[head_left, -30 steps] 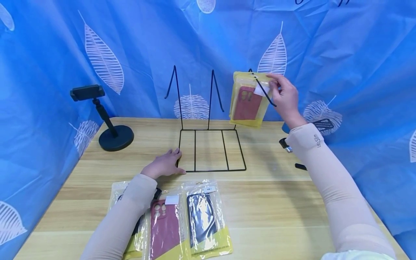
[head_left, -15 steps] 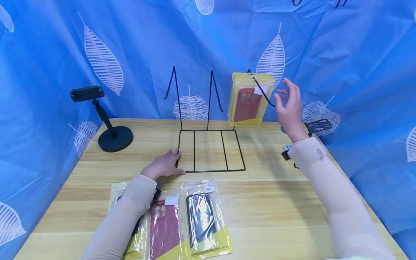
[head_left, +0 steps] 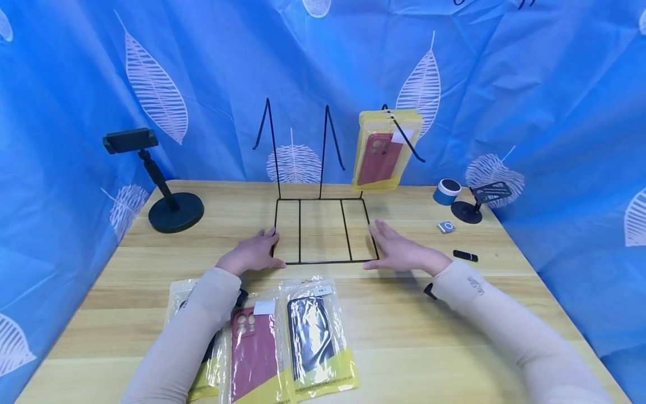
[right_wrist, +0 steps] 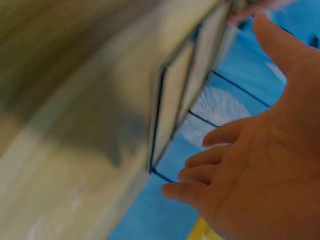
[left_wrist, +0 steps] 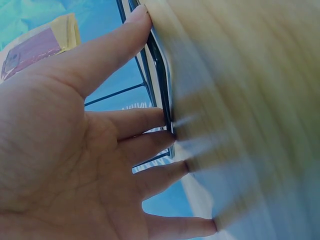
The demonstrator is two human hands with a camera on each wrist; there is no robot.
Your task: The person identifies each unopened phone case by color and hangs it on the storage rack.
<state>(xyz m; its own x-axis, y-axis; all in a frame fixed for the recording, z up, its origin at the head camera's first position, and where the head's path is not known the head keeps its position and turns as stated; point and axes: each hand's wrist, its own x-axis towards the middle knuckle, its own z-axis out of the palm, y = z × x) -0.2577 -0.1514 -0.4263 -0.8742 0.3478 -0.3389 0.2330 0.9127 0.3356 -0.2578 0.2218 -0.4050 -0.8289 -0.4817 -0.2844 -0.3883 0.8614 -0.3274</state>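
Observation:
A black wire display rack (head_left: pixel 330 262) stands on the wooden table with three raised hooks. On its right hook hangs a stack of bagged phone cases (head_left: pixel 381 157), the front one dark red. My left hand (head_left: pixel 250 252) touches the left side of the rack's base, fingers spread and thumb at the front corner. At the base's right side is my right hand (head_left: pixel 401 249), fingers extended and holding nothing; contact with the wire is unclear. In front lie a bagged red phone case (head_left: pixel 254 350), a bagged black one (head_left: pixel 310 334) and another bag (head_left: pixel 204 387) partly under my left sleeve.
A black phone stand (head_left: pixel 176 212) is at the back left. Toward the back right are a blue round container (head_left: pixel 446 192), a small black stand (head_left: pixel 469 212), a little silver device (head_left: pixel 446 226) and a black stick (head_left: pixel 465 256). Blue cloth surrounds the table.
My right hand has let go of the hanging bags and come down to the right side of the rack's base. The left hand has stayed at the left side.

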